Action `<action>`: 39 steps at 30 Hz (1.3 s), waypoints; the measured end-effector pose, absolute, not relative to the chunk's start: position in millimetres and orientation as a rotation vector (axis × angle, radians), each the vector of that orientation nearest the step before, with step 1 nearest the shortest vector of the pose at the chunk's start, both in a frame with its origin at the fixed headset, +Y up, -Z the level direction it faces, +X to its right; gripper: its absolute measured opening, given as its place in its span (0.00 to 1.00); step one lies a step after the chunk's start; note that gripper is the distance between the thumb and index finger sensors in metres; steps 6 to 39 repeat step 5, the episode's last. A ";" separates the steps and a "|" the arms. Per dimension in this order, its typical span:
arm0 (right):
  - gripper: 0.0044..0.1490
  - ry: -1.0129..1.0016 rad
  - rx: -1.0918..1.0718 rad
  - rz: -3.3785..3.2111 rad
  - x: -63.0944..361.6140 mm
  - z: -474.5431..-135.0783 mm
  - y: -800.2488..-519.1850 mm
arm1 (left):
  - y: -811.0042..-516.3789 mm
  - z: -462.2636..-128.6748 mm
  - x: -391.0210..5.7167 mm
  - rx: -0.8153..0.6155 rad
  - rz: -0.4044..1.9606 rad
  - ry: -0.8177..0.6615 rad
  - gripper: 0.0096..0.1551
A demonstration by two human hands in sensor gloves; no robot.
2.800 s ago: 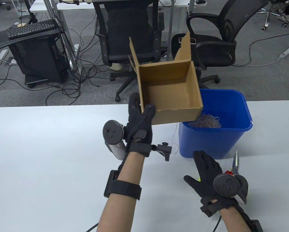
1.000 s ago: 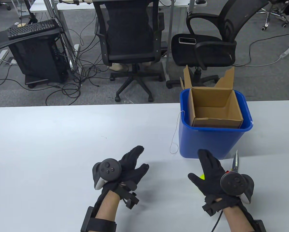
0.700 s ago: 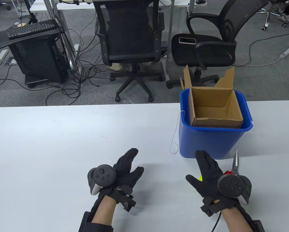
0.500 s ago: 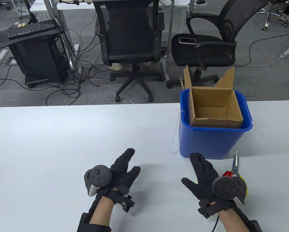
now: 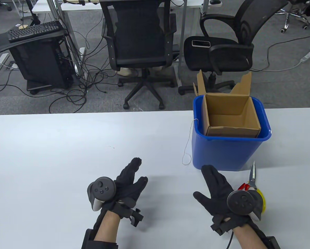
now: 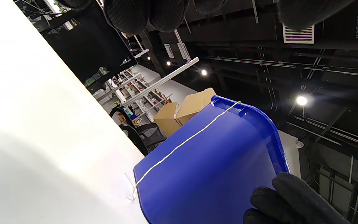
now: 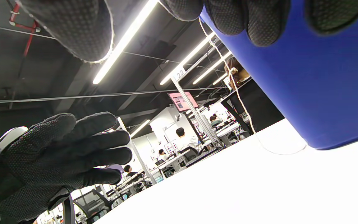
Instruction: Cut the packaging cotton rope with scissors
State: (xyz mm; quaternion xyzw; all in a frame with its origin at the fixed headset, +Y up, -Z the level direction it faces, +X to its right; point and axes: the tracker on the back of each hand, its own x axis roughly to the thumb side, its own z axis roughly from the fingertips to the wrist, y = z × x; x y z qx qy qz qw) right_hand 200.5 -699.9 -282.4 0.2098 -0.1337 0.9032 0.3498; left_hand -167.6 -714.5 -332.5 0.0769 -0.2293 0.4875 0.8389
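gloved hands [image 5: 129, 181] [image 5: 217, 186] open, seemingly empty.

Blue bin [image 5: 230, 153], brown cardboard box [image 5: 231, 118], white table [image 5: 66, 155] (scissors [image 5: 252, 179] handles red and yellow).

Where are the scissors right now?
In the table view the scissors lie on the table at the lower right, just right of the right hand and in front of the blue bin, blades pointing toward the bin.

Blue bin [image 7: 306, 81] on table [image 7: 244, 193]; cotton rope [image 7: 238, 93] hanging beside; left hand [image 7: 51, 161] spread.
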 end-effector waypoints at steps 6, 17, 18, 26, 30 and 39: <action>0.57 -0.333 0.539 2.320 200.2 -282.7 -701.3 | -715.5 -333.4 -166.9 0.154 1.049 -0.482 0.46; 0.57 -0.333 0.539 2.320 200.2 -282.7 -701.3 | -715.5 -333.4 -166.9 0.154 1.049 -0.482 0.46; 0.57 -0.333 0.539 2.320 200.2 -282.7 -701.3 | -715.5 -333.4 -166.9 0.154 1.049 -0.482 0.46; 0.57 -0.333 0.539 2.320 200.2 -282.7 -701.3 | -715.5 -333.4 -166.9 0.154 1.049 -0.482 0.46; 0.57 -0.333 0.539 2.320 200.2 -282.7 -701.3 | -715.5 -333.4 -166.9 0.154 1.049 -0.482 0.46; 0.57 -0.333 0.539 2.320 200.2 -282.7 -701.3 | -715.5 -333.4 -166.9 0.154 1.049 -0.482 0.46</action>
